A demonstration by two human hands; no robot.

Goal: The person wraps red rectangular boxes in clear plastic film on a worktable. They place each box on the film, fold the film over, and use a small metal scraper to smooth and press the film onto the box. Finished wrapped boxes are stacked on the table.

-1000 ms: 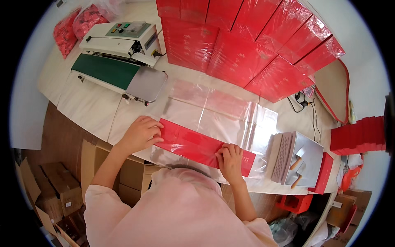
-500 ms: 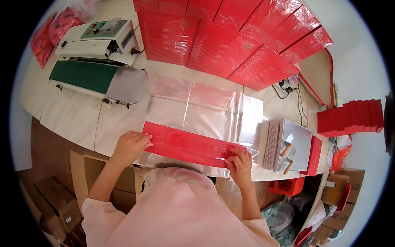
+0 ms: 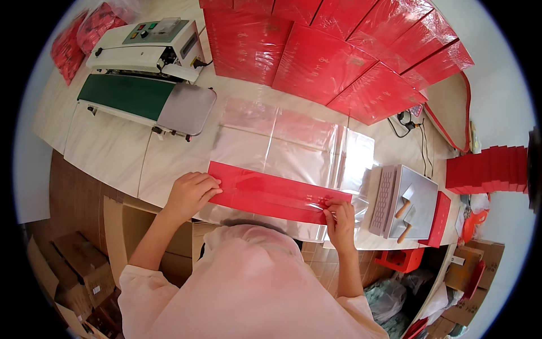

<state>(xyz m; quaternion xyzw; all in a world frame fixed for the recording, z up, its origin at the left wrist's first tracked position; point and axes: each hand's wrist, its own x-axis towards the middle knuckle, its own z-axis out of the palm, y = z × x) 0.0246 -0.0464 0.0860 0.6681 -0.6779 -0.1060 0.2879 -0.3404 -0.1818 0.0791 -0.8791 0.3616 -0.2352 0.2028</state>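
A long, flat red panel [image 3: 271, 191], glossy like card, lies across the near edge of the table in front of me. My left hand [image 3: 196, 192] has its fingers closed on the panel's left end. At the other end, my right hand [image 3: 339, 216] pinches the near corner between thumb and fingers. Clear plastic sheets or bags [image 3: 299, 148] lie flat beneath and beyond the panel, catching bright glare. Whether the panel is a single layer or folded, I cannot tell.
A sealing machine [image 3: 141, 62] with a green belt stands at the far left. Film-wrapped red boxes [image 3: 322, 62] are stacked at the back. To the right, two wooden-handled scrapers [image 3: 404, 210] lie on a grey-topped scale-like device [image 3: 418, 195]. An open carton [image 3: 132, 231] sits below the left table edge.
The whole view has shifted, so the table and its things appear farther right. Both hands still hold the red panel's ends, and printed marks now show more near its right end.
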